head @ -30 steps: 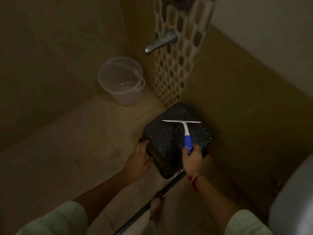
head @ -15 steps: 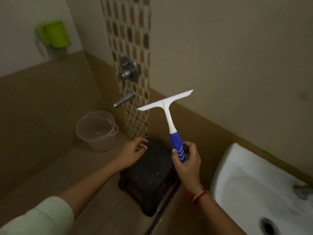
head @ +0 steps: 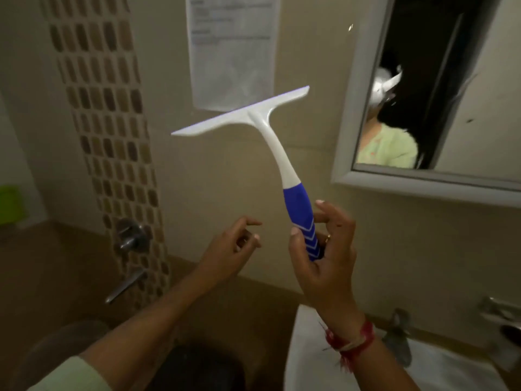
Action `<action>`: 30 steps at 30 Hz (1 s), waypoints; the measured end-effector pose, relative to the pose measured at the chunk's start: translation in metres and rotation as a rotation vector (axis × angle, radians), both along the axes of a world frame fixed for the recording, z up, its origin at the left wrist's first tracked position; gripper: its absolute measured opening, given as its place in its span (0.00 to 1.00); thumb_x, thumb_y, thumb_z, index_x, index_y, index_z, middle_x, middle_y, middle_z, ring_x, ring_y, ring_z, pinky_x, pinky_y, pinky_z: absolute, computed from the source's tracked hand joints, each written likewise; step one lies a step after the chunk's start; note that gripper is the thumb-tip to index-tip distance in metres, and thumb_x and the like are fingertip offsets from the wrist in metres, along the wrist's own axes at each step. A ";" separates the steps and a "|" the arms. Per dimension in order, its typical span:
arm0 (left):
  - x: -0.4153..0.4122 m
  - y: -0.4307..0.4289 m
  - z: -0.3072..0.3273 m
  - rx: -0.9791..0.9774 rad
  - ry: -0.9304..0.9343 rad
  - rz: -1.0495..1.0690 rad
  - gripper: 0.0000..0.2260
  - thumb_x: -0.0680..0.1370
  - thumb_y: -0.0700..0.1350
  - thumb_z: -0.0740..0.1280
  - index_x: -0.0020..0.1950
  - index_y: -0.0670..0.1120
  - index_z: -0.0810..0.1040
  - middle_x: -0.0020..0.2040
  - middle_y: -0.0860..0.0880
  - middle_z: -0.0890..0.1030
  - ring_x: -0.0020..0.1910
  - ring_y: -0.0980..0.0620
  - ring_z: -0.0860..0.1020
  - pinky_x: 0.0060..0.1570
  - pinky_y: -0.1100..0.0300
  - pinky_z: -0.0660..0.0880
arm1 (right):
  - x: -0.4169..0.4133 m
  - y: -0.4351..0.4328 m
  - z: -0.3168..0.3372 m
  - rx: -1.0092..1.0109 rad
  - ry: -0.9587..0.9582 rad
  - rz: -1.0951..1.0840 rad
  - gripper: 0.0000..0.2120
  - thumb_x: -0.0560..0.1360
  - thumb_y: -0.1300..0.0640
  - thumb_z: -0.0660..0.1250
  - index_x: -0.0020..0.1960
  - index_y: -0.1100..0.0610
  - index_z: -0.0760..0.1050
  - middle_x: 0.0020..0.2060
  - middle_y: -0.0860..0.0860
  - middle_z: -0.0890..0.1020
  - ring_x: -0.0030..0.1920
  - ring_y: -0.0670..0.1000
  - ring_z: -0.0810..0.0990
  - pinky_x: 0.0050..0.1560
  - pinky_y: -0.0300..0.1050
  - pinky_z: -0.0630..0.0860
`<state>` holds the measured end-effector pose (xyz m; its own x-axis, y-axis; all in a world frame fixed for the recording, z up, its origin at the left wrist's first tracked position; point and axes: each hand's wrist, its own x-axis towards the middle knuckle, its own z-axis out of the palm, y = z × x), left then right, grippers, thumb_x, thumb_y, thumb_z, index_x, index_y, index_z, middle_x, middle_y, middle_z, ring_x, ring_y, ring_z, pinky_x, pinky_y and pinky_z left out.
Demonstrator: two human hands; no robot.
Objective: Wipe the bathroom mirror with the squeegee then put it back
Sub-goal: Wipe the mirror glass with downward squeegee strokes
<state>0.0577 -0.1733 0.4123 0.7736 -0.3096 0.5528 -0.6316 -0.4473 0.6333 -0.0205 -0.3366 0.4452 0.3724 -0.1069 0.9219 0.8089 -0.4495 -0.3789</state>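
Head view: right hand (head: 324, 258) pinches the squeegee (head: 270, 153) handle; left hand (head: 231, 246) spread, empty, left of mirror (head: 439, 88).

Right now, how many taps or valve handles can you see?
3: a round valve on the mosaic strip, a spout below it, and a basin tap at the right edge, partly cut off.

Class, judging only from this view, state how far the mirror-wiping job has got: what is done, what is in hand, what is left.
Done: the squeegee is picked up, blade up, its blue grip in the right hand. In hand: the left hand is empty beside it; the blade is short of the mirror. Left: all the wiping, then returning it.
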 end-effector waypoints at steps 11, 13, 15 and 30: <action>0.005 -0.101 0.150 -0.237 -0.570 -0.045 0.13 0.78 0.44 0.64 0.62 0.48 0.69 0.46 0.53 0.79 0.41 0.60 0.78 0.34 0.66 0.75 | -0.053 -0.079 0.098 0.004 -0.232 -0.313 0.18 0.74 0.55 0.65 0.62 0.49 0.65 0.57 0.51 0.74 0.51 0.50 0.81 0.39 0.28 0.76; 0.009 -0.110 0.172 -0.224 -0.629 -0.041 0.10 0.78 0.44 0.64 0.59 0.47 0.71 0.48 0.53 0.78 0.42 0.60 0.77 0.35 0.63 0.75 | -0.059 -0.087 0.116 0.019 -0.253 -0.327 0.17 0.74 0.54 0.65 0.61 0.51 0.65 0.56 0.51 0.75 0.48 0.49 0.81 0.37 0.28 0.76; 0.017 -0.114 0.194 -0.239 -0.653 -0.027 0.06 0.78 0.44 0.63 0.55 0.46 0.74 0.50 0.50 0.78 0.42 0.59 0.76 0.36 0.62 0.75 | -0.059 -0.095 0.137 0.002 -0.265 -0.344 0.17 0.75 0.53 0.64 0.62 0.54 0.65 0.52 0.43 0.74 0.43 0.42 0.80 0.35 0.26 0.74; 0.069 -0.125 0.294 -0.019 -0.815 0.176 0.22 0.76 0.49 0.64 0.68 0.45 0.65 0.64 0.42 0.69 0.61 0.43 0.69 0.55 0.49 0.68 | -0.031 -0.147 0.242 -0.204 -0.319 -0.957 0.18 0.78 0.49 0.56 0.64 0.58 0.67 0.52 0.58 0.80 0.40 0.48 0.74 0.37 0.39 0.72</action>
